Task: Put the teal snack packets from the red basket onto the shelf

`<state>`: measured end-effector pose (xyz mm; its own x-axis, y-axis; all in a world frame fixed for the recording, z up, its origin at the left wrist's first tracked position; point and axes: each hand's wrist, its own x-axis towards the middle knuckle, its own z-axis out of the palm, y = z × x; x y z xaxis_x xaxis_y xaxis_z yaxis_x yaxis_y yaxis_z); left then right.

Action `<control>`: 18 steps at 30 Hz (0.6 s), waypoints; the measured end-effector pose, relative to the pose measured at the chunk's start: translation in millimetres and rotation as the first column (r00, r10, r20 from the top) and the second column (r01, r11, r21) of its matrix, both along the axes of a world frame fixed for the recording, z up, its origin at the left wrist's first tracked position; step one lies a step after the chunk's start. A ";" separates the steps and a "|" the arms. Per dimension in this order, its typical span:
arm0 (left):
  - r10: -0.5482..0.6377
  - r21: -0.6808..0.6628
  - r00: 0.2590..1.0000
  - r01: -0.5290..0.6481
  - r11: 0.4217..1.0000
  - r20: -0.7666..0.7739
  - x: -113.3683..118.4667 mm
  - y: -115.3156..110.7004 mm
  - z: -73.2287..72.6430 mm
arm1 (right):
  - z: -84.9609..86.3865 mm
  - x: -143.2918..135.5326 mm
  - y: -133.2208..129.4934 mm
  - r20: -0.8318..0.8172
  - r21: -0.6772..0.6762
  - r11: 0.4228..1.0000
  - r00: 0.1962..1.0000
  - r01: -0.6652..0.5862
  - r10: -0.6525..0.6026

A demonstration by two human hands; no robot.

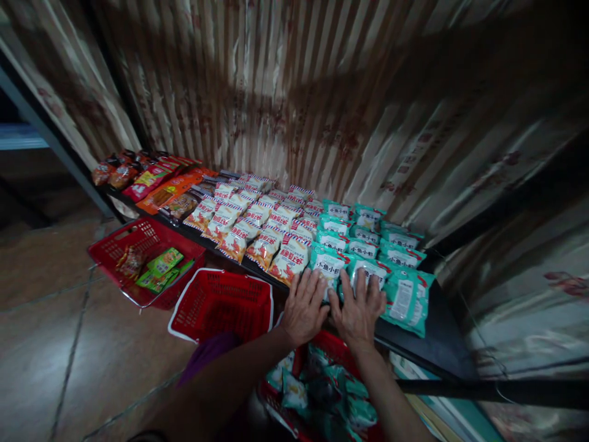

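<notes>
My left hand [304,307] rests with its fingers stretched forward on the lower part of a teal snack packet [327,265] at the front of the shelf. Beside it, my right hand [359,310] lies with fingers spread on the neighbouring teal snack packet [368,267]. More teal packets stand in rows behind these two. Just right of my right hand a teal packet [407,299] lies with a white label panel showing. White-and-orange snack packets [289,255] line the shelf to the left of my left hand.
Below my arms, a red basket [338,347] holds several teal packets. A red basket with a white handle [251,282] stands left of it, and another red basket [105,252] contains green packets [161,270]. A patterned curtain [257,92] hangs behind the black shelf [442,350].
</notes>
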<state>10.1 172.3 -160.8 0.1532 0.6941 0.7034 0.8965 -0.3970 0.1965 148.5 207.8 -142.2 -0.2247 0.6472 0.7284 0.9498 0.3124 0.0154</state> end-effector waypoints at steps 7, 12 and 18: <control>0.226 -0.028 0.967 -0.224 0.974 0.115 -50.2 11.1 11.9 | -5.1 1.4 1.1 0.005 0.014 1.000 1.000 0.008 -0.008; 0.262 -0.051 0.958 -0.258 0.965 0.120 -60.6 23.3 17.4 | -5.8 0.8 4.0 0.008 0.034 0.999 1.000 0.021 -0.021; 0.290 -0.089 0.948 -0.280 0.956 0.134 -56.9 32.5 14.5 | -0.5 -1.6 3.3 0.048 0.068 0.997 0.998 0.034 -0.037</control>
<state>-46.8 204.8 -146.3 -0.1572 0.7406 0.6533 0.9305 -0.1107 0.3493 146.9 211.1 -142.6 -0.2394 0.6052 0.7593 0.9578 0.2751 0.0827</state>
